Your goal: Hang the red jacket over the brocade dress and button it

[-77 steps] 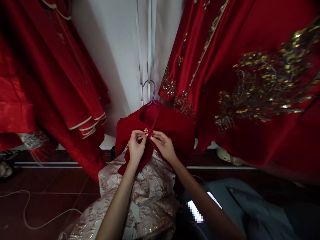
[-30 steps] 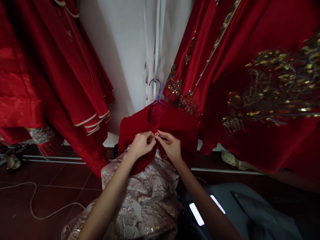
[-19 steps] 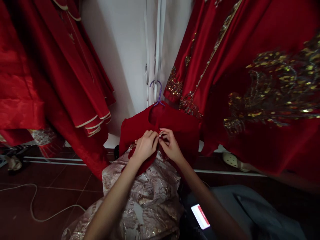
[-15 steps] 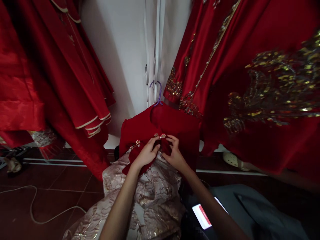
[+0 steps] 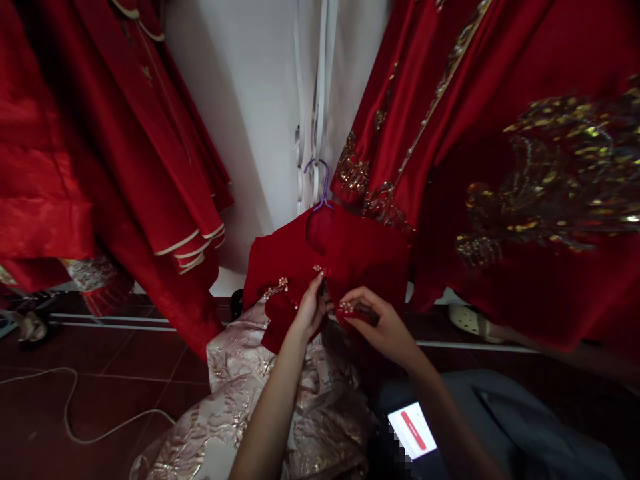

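Note:
A short red jacket (image 5: 350, 257) hangs on a purple hanger (image 5: 321, 183) in front of me, over a pale gold brocade skirt (image 5: 280, 407). My left hand (image 5: 310, 310) pinches the left front edge of the jacket, just below a jewelled button (image 5: 320, 270). My right hand (image 5: 383, 327) is closed on the right front edge and holds it away from the left one, with another small jewelled clasp (image 5: 345, 307) at its fingertips. A further clasp (image 5: 279, 287) shows on the left flap.
Red satin garments hang at the left (image 5: 100, 153), and a gold-embroidered red robe (image 5: 500, 167) hangs at the right. A white wall (image 5: 250, 100) stands behind. A lit phone (image 5: 413, 430) lies on grey cloth in my lap. A white cable (image 5: 70, 413) trails on the dark tiled floor.
My hands were together at the jacket's top button. They have come lower and apart; the right hand has drawn the right front edge outward, and the jacket front now gapes below the top button.

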Demonstrator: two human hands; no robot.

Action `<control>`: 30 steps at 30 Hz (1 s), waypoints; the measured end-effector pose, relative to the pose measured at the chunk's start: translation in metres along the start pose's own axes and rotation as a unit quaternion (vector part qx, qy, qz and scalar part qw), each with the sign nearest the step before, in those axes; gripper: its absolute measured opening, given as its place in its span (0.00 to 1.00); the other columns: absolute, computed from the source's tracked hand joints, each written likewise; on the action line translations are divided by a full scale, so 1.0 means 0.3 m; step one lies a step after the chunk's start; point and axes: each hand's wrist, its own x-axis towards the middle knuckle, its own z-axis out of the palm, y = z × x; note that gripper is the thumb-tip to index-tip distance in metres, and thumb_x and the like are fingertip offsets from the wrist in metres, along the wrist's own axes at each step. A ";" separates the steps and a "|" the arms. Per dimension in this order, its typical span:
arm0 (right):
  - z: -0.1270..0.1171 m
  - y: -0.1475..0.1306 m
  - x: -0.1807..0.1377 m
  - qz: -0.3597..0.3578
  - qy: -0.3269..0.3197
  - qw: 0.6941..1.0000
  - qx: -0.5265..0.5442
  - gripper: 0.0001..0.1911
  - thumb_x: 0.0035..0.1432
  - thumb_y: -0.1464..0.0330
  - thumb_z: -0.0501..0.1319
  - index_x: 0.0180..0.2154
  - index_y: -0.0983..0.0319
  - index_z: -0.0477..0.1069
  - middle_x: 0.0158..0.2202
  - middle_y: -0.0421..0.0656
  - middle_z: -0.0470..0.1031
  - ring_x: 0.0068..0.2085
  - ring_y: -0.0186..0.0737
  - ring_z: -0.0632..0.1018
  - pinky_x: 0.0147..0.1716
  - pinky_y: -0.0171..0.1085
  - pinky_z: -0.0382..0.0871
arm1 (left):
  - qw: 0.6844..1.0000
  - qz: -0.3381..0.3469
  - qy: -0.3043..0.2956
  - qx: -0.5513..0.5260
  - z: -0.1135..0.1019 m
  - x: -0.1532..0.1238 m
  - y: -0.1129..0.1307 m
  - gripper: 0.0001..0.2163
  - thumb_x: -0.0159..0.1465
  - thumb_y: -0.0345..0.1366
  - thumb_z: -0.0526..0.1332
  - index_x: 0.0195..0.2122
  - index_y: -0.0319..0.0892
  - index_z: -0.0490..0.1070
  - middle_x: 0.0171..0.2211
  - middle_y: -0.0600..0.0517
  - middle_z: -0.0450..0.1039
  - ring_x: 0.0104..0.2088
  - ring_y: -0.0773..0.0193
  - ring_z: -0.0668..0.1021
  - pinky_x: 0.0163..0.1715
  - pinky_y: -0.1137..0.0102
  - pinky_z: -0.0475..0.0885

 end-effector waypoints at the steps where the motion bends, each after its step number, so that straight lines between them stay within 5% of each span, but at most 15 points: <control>1: 0.015 -0.003 -0.004 -0.015 0.005 1.000 -0.027 0.07 0.52 0.68 0.59 0.36 0.60 0.66 0.34 0.42 0.71 0.35 0.36 0.73 0.36 0.36 0.68 | 1.000 -0.002 0.008 0.017 0.007 -0.014 -0.015 0.17 0.55 0.45 0.61 0.42 0.41 0.69 0.39 0.50 0.74 0.38 0.65 0.76 0.40 0.71 0.70; 6: 0.031 0.017 -0.034 -0.034 0.100 0.987 -0.119 0.07 0.51 0.67 0.60 0.31 0.60 0.62 0.32 0.41 0.65 0.34 0.36 0.70 0.34 0.34 0.65 | 0.976 0.127 0.078 0.159 -0.028 -0.079 -0.033 0.15 0.56 0.46 0.59 0.33 0.38 0.70 0.28 0.50 0.73 0.28 0.66 0.76 0.30 0.72 0.70; 10: 0.010 0.045 -0.058 0.027 0.055 0.996 -0.068 0.08 0.51 0.70 0.59 0.29 0.60 0.57 0.25 0.35 0.60 0.26 0.30 0.64 0.26 0.30 0.61 | 0.871 0.325 0.235 0.285 -0.128 -0.113 0.019 0.11 0.58 0.44 0.57 0.29 0.40 0.68 0.28 0.51 0.70 0.29 0.67 0.73 0.28 0.73 0.69; 13: 0.000 0.046 -0.069 0.043 0.005 0.999 0.001 0.10 0.49 0.73 0.59 0.30 0.60 0.57 0.27 0.35 0.59 0.28 0.29 0.65 0.27 0.28 0.63 | 0.826 0.355 0.279 0.337 -0.210 -0.101 0.046 0.09 0.57 0.42 0.59 0.31 0.41 0.66 0.31 0.51 0.68 0.31 0.68 0.71 0.28 0.75 0.68; 17: 0.007 0.043 -0.071 0.080 -0.058 0.980 0.170 0.16 0.49 0.69 0.62 0.37 0.57 0.56 0.35 0.38 0.61 0.32 0.31 0.68 0.25 0.30 0.69 | 0.870 0.306 0.247 0.298 -0.265 -0.066 0.043 0.12 0.55 0.41 0.60 0.37 0.42 0.64 0.34 0.52 0.67 0.28 0.70 0.71 0.22 0.77 0.66; 20: 0.034 0.059 -0.045 0.089 -0.044 0.967 0.235 0.19 0.46 0.68 0.65 0.38 0.56 0.57 0.36 0.38 0.60 0.30 0.30 0.68 0.23 0.32 0.72 | 0.888 0.300 0.227 0.266 -0.266 -0.059 0.038 0.14 0.53 0.40 0.61 0.39 0.42 0.64 0.37 0.50 0.68 0.29 0.70 0.72 0.21 0.78 0.67; 30: 0.230 0.026 0.256 -0.013 0.094 0.978 0.185 0.14 0.47 0.68 0.61 0.38 0.58 0.62 0.32 0.37 0.65 0.27 0.29 0.71 0.19 0.27 0.70 | 0.912 0.254 0.200 0.255 -0.242 -0.089 0.063 0.18 0.54 0.39 0.61 0.47 0.42 0.69 0.44 0.45 0.72 0.42 0.61 0.75 0.26 0.77 0.71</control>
